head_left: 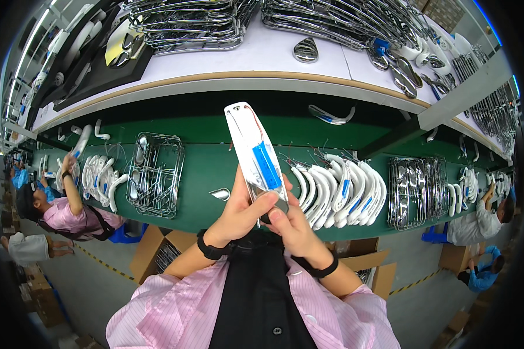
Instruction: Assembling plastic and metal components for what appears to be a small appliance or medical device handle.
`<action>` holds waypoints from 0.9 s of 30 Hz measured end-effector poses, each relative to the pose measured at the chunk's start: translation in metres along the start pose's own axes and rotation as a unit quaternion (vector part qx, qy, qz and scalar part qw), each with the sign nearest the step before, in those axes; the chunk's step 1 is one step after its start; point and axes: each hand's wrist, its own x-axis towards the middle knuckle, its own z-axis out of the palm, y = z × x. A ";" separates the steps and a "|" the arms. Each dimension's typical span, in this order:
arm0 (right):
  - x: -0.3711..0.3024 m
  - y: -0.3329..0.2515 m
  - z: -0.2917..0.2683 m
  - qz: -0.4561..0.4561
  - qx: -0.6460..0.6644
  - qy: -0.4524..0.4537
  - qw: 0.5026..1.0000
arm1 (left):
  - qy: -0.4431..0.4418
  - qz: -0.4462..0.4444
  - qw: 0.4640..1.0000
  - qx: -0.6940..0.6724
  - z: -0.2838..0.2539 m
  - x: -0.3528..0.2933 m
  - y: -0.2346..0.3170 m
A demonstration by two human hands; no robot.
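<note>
The person wears a pink shirt (pixel 157 317) with thin stripes on it. The shirt is open down the front, and pale buttons (pixel 311 319) sit near one edge. In the gap is a black top (pixel 262 291) with a small, round, dark button (pixel 277 330) low down. The pink sleeves stop before the wrists. There is a black left wristband (pixel 206 249) and a black right wristband (pixel 327 270). The left hand (pixel 240 210) and right hand (pixel 294 229) are bare.

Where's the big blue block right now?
Near the middle of the head view, the blue block lies on the white shell that the left hand and right hand hold at its lower end.
</note>
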 end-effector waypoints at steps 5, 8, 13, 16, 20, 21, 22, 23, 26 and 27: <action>0.011 -0.018 -0.013 0.082 -0.053 0.108 0.989 | -0.003 -0.010 0.995 -0.099 -0.022 0.005 -0.008; 0.024 -0.017 -0.005 -0.134 -0.109 0.119 0.978 | 0.036 -0.066 0.993 -0.087 -0.008 0.005 -0.009; 0.021 -0.005 -0.008 0.132 0.234 0.069 0.961 | 0.000 -0.102 0.995 -0.001 0.000 0.006 -0.015; 0.031 0.007 -0.014 0.151 0.232 0.063 0.959 | -0.039 -0.100 0.994 -0.012 -0.012 0.014 -0.021; 0.060 0.062 -0.021 0.158 0.188 0.082 0.966 | 0.029 -0.225 0.973 -0.049 -0.061 0.033 -0.070; 0.070 0.089 -0.024 0.125 0.139 0.103 0.977 | 0.041 -0.253 0.966 -0.032 -0.081 0.039 -0.089; 0.079 0.120 -0.026 0.092 0.090 0.121 0.984 | 0.054 -0.280 0.958 -0.015 -0.102 0.044 -0.107; 0.085 0.143 -0.034 0.111 -0.112 0.142 0.977 | 0.073 -0.286 0.955 0.013 -0.122 0.049 -0.123; 0.075 0.198 -0.047 0.031 -0.361 0.041 0.931 | 0.107 -0.369 0.912 0.145 -0.178 0.066 -0.140; 0.073 0.202 -0.041 0.071 -0.392 -0.038 0.917 | 0.113 -0.371 0.904 0.180 -0.196 0.072 -0.141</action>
